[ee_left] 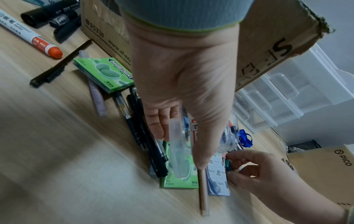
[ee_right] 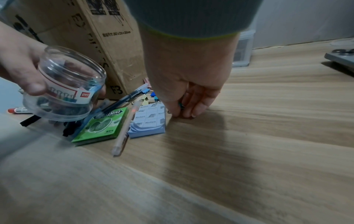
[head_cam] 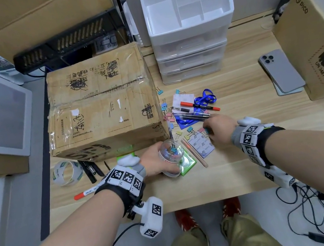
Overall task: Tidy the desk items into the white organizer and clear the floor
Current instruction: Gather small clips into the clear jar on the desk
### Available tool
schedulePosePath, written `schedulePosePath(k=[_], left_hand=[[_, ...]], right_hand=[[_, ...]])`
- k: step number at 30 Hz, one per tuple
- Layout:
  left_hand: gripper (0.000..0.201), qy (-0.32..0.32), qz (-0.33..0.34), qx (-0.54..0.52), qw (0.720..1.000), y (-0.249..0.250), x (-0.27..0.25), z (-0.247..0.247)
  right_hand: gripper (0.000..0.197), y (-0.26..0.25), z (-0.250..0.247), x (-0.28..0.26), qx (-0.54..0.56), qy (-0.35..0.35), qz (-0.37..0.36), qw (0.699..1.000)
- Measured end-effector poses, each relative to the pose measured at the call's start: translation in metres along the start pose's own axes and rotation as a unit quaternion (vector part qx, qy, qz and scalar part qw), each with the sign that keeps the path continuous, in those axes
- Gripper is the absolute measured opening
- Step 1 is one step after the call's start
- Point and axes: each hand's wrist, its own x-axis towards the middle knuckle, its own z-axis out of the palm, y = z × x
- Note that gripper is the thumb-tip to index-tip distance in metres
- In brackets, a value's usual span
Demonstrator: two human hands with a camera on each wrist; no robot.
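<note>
Both hands work the clip pile: the left hand [head_cam: 156, 162] curls round a clear jar [ee_right: 66, 84], tilted with its mouth toward the right hand [head_cam: 219, 129], probably to catch clips. That hand's fingertips pinch a teal binder clip [ee_left: 228, 164] at the notes pad's [ee_right: 148, 120] three o'clock edge. At twelve o'clock stands the white organizer [head_cam: 188, 21], compartments bare.

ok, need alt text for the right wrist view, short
The right hand pinches a teal binder clip at the wooden desk, beside a blue notes pad. The left hand holds a clear jar of clips, tilted, above a green mint pack.
</note>
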Motion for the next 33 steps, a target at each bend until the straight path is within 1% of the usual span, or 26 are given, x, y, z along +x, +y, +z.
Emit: schedulePosePath(k=[5,8,13,15,17,22,26,29,33], left_hand=[[0.070,0.001,-0.002,0.002,1.000,-0.002,0.000,0.000],[0.070,-0.001,-0.001,0.008,1.000,-0.001,0.001,0.001],[0.062,-0.001,-0.001,0.007,1.000,0.002,0.001,0.000],[0.064,0.001,0.002,0.010,1.000,0.000,0.002,0.000],[0.069,0.004,0.002,0.010,1.000,-0.002,0.003,0.001],[0.069,0.005,0.003,0.007,1.000,-0.005,0.004,-0.001],[0.068,0.003,0.003,0.006,1.000,-0.007,0.005,-0.001],[0.067,0.003,0.003,0.003,1.000,-0.008,0.005,-0.001],[0.068,0.000,0.002,0.004,1.000,-0.010,0.007,-0.001]], right_hand=[[0.015,0.000,0.000,0.000,-0.017,-0.010,0.027,0.999],[0.018,0.000,-0.001,0.000,-0.010,-0.013,0.042,0.999],[0.023,-0.008,-0.008,-0.001,0.085,0.010,0.054,0.995],[0.019,-0.012,-0.008,0.001,0.125,0.018,0.055,0.990],[0.014,-0.015,-0.007,0.004,0.142,0.013,0.059,0.988],[0.017,-0.021,0.001,0.007,0.115,-0.004,0.091,0.989],[0.019,-0.020,0.004,0.010,0.101,0.014,0.073,0.992],[0.020,-0.021,0.005,0.012,0.089,0.023,0.074,0.993],[0.023,-0.022,0.008,0.014,0.097,0.033,0.066,0.993]])
